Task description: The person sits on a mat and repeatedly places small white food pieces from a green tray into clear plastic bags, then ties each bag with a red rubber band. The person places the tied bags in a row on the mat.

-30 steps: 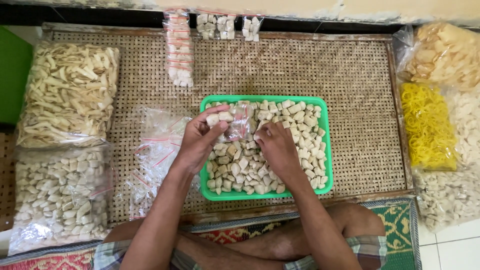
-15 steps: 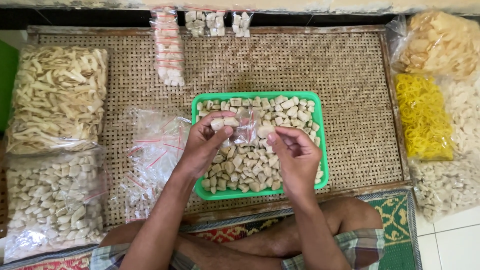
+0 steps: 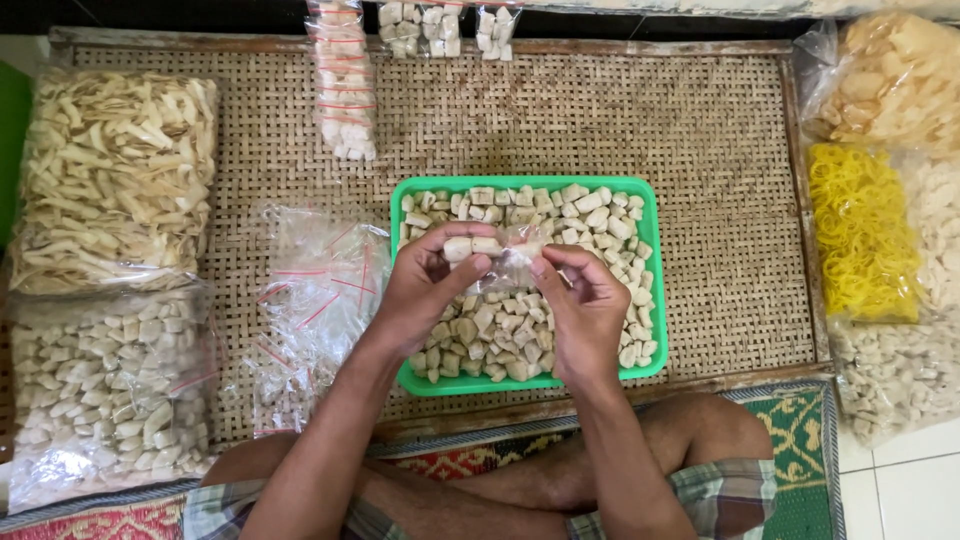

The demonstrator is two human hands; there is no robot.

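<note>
— What can't you make out from here?

— The small bag (image 3: 515,262) between the hands is clear plastic and hard to trace against the crackers below it. The tray's (image 3: 650,290) middle is hidden under both hands, and the bags at the mat's (image 3: 700,130) far edge are cut off.

— And the hands?

— The left hand (image 3: 430,290) is curled, fingers pinching a few pale pieces (image 3: 470,246) at the bag's mouth. The right hand (image 3: 585,310) grips the bag's other side between thumb and fingers. Both hold it just above the green tray, near its far edge.

— What lies around?

— The tray sits at the mat's near edge, full of pale crackers (image 3: 600,215). Just left of it lies a heap of empty bags (image 3: 315,290). Along the left edge are two big sacks, strips (image 3: 115,175) above chunks (image 3: 105,385). A string of filled packets (image 3: 345,85) runs from the far edge. Off the right edge, a yellow pile (image 3: 860,230) that I can't identify, between more sacks.
</note>
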